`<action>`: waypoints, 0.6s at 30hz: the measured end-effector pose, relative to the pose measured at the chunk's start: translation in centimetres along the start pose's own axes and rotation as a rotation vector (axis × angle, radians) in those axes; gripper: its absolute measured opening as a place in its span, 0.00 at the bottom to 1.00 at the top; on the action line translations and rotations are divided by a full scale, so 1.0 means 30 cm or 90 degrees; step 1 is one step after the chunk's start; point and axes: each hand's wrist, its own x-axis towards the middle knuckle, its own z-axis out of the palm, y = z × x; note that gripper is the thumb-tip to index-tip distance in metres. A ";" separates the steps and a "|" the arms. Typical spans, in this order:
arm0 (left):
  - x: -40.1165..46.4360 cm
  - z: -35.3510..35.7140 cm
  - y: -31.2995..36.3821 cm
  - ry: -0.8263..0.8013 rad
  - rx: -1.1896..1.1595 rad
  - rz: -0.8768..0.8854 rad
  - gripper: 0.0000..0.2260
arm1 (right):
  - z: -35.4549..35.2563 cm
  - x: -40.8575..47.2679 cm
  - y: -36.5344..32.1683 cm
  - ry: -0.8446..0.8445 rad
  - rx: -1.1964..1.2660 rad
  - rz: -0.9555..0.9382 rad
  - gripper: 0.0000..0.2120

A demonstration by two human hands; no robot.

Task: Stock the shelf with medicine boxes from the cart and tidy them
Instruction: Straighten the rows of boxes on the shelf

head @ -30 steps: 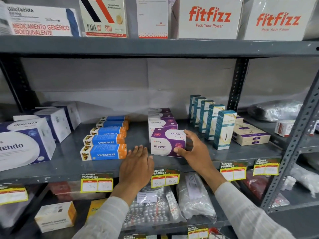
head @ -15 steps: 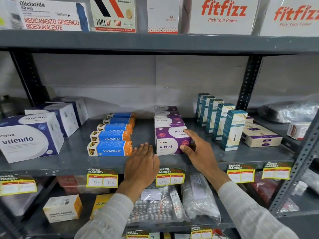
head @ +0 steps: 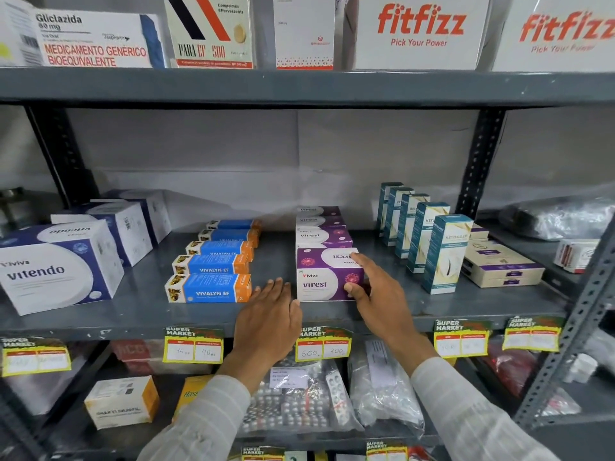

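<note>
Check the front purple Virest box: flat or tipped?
Flat. The front Virest box rests on the shelf, label facing forward, the right hand on its right side.

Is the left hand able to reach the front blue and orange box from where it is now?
Probably yes. The left hand lies flat on the shelf just right of the front blue and orange box, and nothing stands between them.

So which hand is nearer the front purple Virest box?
Right. The right hand touches the front Virest box, fingers on its top and right side. The left hand lies flat on the shelf just off its lower-left corner.
</note>
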 end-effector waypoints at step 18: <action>-0.004 -0.013 -0.005 -0.010 -0.017 -0.005 0.28 | 0.008 0.015 -0.017 -0.022 -0.019 0.025 0.28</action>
